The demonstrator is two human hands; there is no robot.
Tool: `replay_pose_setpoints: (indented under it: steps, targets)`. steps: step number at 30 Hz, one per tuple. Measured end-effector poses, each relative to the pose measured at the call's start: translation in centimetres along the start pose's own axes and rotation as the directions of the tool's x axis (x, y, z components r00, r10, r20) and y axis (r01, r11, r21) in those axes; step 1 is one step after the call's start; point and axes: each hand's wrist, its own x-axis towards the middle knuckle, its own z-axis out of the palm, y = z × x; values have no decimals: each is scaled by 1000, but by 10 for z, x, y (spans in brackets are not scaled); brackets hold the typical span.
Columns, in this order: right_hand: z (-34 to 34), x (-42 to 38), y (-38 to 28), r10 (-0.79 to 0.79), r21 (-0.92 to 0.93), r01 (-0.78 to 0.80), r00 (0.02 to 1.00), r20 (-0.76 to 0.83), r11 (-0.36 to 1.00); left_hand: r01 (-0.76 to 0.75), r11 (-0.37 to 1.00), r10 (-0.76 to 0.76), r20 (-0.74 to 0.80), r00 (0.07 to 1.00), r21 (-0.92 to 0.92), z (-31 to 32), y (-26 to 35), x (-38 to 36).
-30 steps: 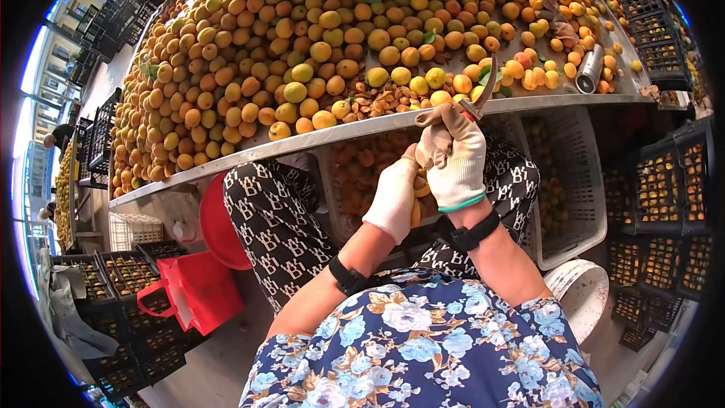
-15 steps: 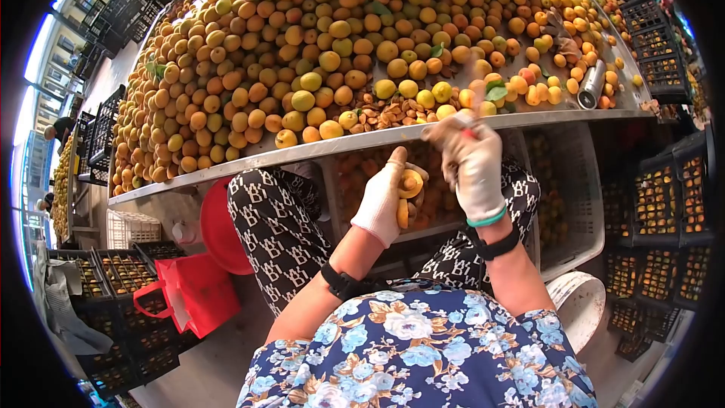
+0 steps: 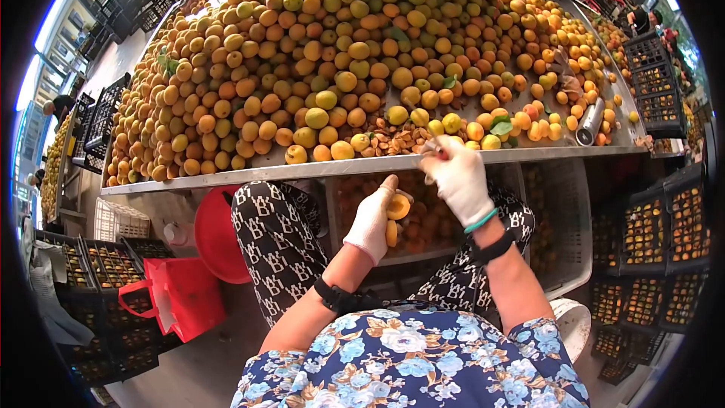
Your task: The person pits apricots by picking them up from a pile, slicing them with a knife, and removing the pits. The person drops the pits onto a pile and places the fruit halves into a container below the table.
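My left hand (image 3: 371,221), in a white glove with a stained thumb, holds a split apricot (image 3: 398,207) with its cut orange faces showing. Raised at the table's front edge is my right hand (image 3: 459,180), gloved too, its fingers closed around a thin tool (image 3: 413,109) that is blurred; a bit of red shows at the fingers. Just beyond that hand lies a heap of brown apricot pits (image 3: 394,141). Whole apricots (image 3: 302,68) are piled over the metal table (image 3: 302,171). Below my hands, a crate of cut apricots (image 3: 427,219) is partly hidden.
A metal cylinder (image 3: 590,124) lies on the table at the right. Beside my right leg are a pale plastic crate (image 3: 578,234) and a white bucket (image 3: 572,325). On the left stand a red basin (image 3: 215,238) and a red bag (image 3: 181,298). Black crates (image 3: 653,227) are stacked right.
My right hand has moved left and down to the table's edge, near the pits, with the thin tool. My left hand still holds the split apricot. The view has shifted slightly.
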Motion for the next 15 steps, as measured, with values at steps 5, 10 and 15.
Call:
replay_pose_setpoints:
  steps: [5, 10, 15]
  targets:
    - [-20, 59, -10, 76, -205, -77, 997, -10, 976, 123, 980, -129, -23, 991, -156, -36, -32, 48]
    - [6, 108, -23, 97, -285, -74, 993, 69, 956, 18, 987, -36, -111, 993, -158, -41, -32, 66]
    - [58, 147, -28, -6, -605, 155, 970, 242, 781, 31, 988, -48, -105, 993, -151, -41, -16, 59]
